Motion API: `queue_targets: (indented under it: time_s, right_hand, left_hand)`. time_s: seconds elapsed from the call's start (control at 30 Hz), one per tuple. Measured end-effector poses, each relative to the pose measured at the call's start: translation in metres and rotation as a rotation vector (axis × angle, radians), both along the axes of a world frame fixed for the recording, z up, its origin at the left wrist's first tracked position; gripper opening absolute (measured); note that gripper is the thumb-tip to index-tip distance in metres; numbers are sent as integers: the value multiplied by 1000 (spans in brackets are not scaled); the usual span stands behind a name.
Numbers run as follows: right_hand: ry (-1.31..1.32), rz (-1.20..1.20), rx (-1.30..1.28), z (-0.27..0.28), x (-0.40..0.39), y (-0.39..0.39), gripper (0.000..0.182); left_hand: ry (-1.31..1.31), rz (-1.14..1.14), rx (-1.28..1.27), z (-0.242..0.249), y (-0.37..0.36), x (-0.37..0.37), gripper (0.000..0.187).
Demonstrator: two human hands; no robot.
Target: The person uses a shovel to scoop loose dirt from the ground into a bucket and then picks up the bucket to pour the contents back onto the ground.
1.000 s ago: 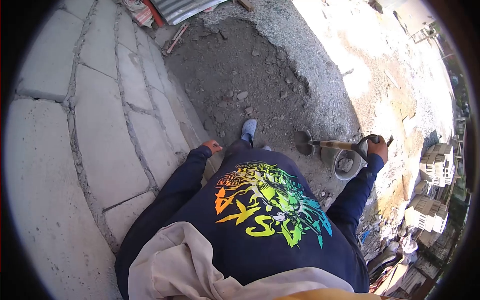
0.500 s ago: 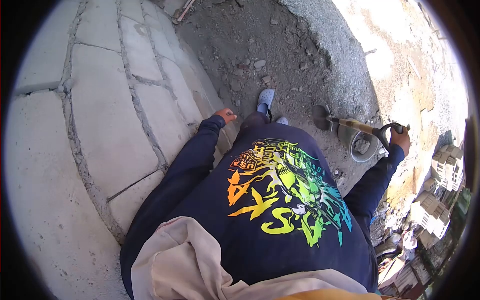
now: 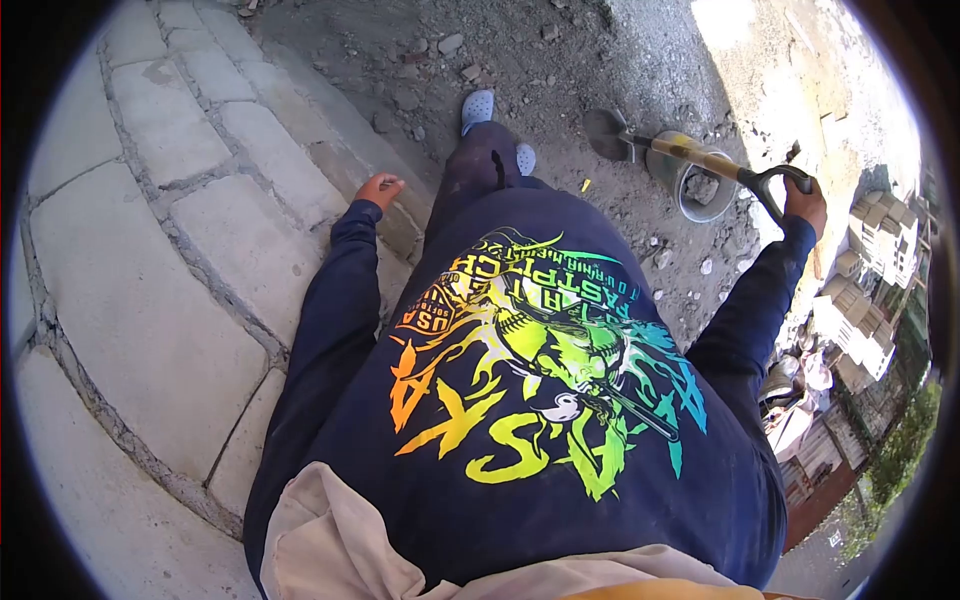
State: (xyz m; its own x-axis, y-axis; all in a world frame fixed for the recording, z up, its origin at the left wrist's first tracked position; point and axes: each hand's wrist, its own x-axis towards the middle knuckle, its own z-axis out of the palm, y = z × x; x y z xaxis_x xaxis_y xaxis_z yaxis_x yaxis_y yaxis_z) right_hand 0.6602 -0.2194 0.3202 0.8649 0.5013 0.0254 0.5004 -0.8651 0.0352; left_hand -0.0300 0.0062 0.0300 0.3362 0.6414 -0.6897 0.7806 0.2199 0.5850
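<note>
My right hand grips the black D-shaped handle of a shovel. The shovel's wooden shaft lies across a bucket in this view, and its metal blade points left toward the dirt. Inside the bucket sits a grey lump. My left hand hangs beside the block wall, fingers curled in and nothing showing in them. Between the hands are my dark shirt and my feet in light clogs.
Dirt and small stones cover the ground ahead. A gravel heap rises beyond the shovel blade. Stacked hollow blocks stand at the far right, with rubble and scraps near them.
My view has turned, and more of the right side shows. One foot has come forward beside the other. The shovel stays in my right hand, and my left hand remains by the wall.
</note>
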Motion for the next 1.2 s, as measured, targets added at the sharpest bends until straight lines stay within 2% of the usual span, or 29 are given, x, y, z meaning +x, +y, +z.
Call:
queue_targets:
  time_s: [0.23,0.33,0.4,0.53,0.6,0.67,0.7,0.73,0.8,0.83,0.87,0.9,0.93,1.03,1.2]
  right_hand:
    - [-1,-62,4,0,8,-20,47]
    - [17,-81,5,0,14,-20,47]
    - [24,-92,17,1,14,-13,47]
    - [68,-109,25,2,15,4,47]
    - [34,-107,-2,5,8,19,47]
    - [-4,-115,-19,5,-2,33,45]
    - [79,-111,0,4,-4,39,44]
    - [140,-118,22,6,-4,42,43]
    - [60,-159,3,12,-25,62,38]
    - [47,-183,16,21,-41,74,38]
    - [96,-256,29,30,-56,87,37]
    - [27,-224,47,21,-60,89,37]
    - [66,-239,58,33,-77,105,36]
    - [74,-195,57,25,-100,129,27]
    - [177,-112,13,26,-150,159,25]
  left_hand:
    - [-56,137,-92,-37,-8,-21,49]
    - [53,93,-204,-38,-15,-20,49]
    - [263,-262,-49,-42,-17,-10,45]
    - [90,-226,-84,-46,2,21,42]
    - [54,-353,43,-52,30,37,40]
    - [5,-382,71,-54,62,27,39]
    - [-56,-398,104,-60,79,35,39]
    - [142,-509,69,7,100,60,39]
    - [182,-529,-18,0,139,48,41]
    - [154,-488,-71,-27,163,29,40]
    - [-20,-503,64,-64,190,4,37]
    - [-14,-290,-113,-25,209,19,33]
    - [-15,-256,-138,-31,235,17,33]
    - [37,-210,-189,-70,302,-1,33]
    - [247,-265,-232,-88,378,15,33]
